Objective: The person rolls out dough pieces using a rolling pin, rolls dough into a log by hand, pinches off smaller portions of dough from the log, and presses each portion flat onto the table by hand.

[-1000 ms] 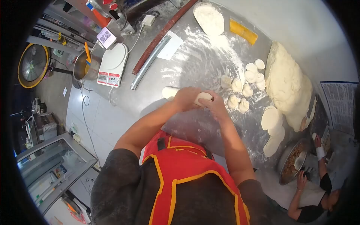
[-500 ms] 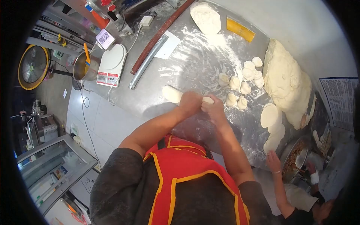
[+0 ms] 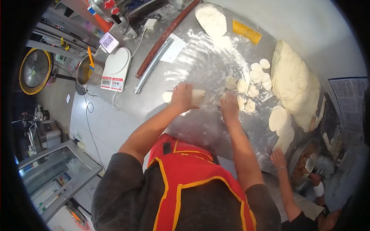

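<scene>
My left hand is wrapped over a pale dough roll, whose two ends stick out on either side of it. To the right, my right hand is low over the floured table, its fingers closed around a small dough piece, mostly hidden by them. Just beyond that hand lie several small dough pieces, some round and flattened. A large mass of dough rests farther right, with overlapping flat dough rounds in front of it.
A red-brown rolling pin and a metal tube lie at the back left beside a white scale. Flour and a yellow scraper are at the back. Another person's hand touches the dough rounds near a filling pan.
My hands have moved apart. The right has carried the small dough piece rightward to the other pieces; the left has shifted slightly left along the dough roll, uncovering its right end.
</scene>
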The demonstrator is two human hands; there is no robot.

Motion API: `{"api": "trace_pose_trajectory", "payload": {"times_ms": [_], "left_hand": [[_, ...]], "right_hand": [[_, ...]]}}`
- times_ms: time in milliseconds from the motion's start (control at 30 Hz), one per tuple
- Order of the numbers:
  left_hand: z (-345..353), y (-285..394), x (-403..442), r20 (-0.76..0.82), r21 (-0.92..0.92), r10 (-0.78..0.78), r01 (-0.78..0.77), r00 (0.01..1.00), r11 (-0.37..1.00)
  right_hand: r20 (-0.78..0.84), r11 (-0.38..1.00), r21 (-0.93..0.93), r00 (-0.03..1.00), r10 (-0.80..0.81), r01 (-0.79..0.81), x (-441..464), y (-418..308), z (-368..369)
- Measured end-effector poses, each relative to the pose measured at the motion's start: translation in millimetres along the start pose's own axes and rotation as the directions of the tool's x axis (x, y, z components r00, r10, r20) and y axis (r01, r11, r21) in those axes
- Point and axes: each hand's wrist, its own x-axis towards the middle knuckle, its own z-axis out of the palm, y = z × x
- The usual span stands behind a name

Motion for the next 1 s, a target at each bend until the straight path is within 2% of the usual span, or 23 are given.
{"api": "trace_pose_trajectory", "payload": {"times_ms": [33,67,133,167,233,267,333,433,533,633,733,833,933,967,1000], "left_hand": [[-8.1,2.1,-1.1,0.099,0.038,-0.076,0.073,0.992,0.997],[-14.7,1.8,-1.2,0.189,0.084,-0.155,0.141,0.97,0.986],[-4.5,-7.4,-6.3,0.063,0.0,-0.012,0.012,0.998,1.0],[2.8,-11.2,-7.6,-0.004,-0.039,0.057,-0.057,0.998,0.998],[0.4,-11.3,-4.0,0.032,-0.166,0.144,-0.136,0.989,0.977],[-0.7,-11.3,-3.8,0.045,-0.229,0.185,-0.17,0.982,0.958],[-2.8,-8.0,-4.4,0.056,-0.222,0.166,-0.15,0.984,0.963],[0.5,-1.2,-1.0,0.06,-0.204,0.159,-0.144,0.985,0.968],[6.1,4.7,-0.5,0.018,-0.156,0.131,-0.127,0.991,0.98],[-5.2,16.4,0.2,-0.001,-0.133,0.14,-0.139,0.99,0.981],[-7.2,22.2,3.8,0.066,-0.083,0.116,-0.11,0.991,0.99],[-3.6,22.4,8.8,0.152,-0.014,0.089,-0.088,0.984,0.996],[6.3,14.8,15.6,0.195,0.089,0.063,-0.081,0.979,0.993],[10.0,10.4,20.2,0.201,0.128,0.053,-0.08,0.978,0.988],[7.4,2.8,26.2,0.21,0.096,-0.037,0.017,0.977,0.995]], "right_hand": [[0.071,0.993,-0.112,0.997,0.034,-0.026,1.6,-6.2,-0.3],[0.041,0.987,-0.155,0.998,-0.047,0.052,3.1,-11.2,-3.7],[-0.012,0.949,-0.25,0.979,-0.204,0.195,5.5,-36.8,-27.9],[0.024,0.982,-0.024,0.982,-0.185,0.186,5.0,-44.4,-27.8],[0.108,0.904,0.413,0.98,-0.17,0.111,0.5,-62.3,-20.8],[0.22,0.861,0.509,0.969,-0.111,-0.017,0.4,-67.8,-18.2],[0.449,0.719,0.634,0.892,-0.041,-0.286,4.6,-78.3,-11.4],[0.387,0.735,0.619,0.922,0.023,-0.278,1.8,-77.9,10.7],[0.223,0.86,0.488,0.974,0.044,-0.151,-4.3,-88.2,4.5],[0.172,0.887,0.441,0.983,0.063,-0.134,-3.7,-87.6,6.0],[0.296,0.747,0.589,0.942,0.155,-0.309,-0.4,-84.4,3.7],[0.424,0.52,0.724,0.887,0.18,-0.452,0.9,-79.9,3.7],[0.403,0.576,0.722,0.909,0.101,-0.384,1.3,-81.1,-6.9],[0.429,0.509,0.757,0.899,0.085,-0.41,-0.5,-82.8,-13.4],[0.454,0.439,0.787,0.889,0.067,-0.435,-3.1,-90.5,-26.4]]}}
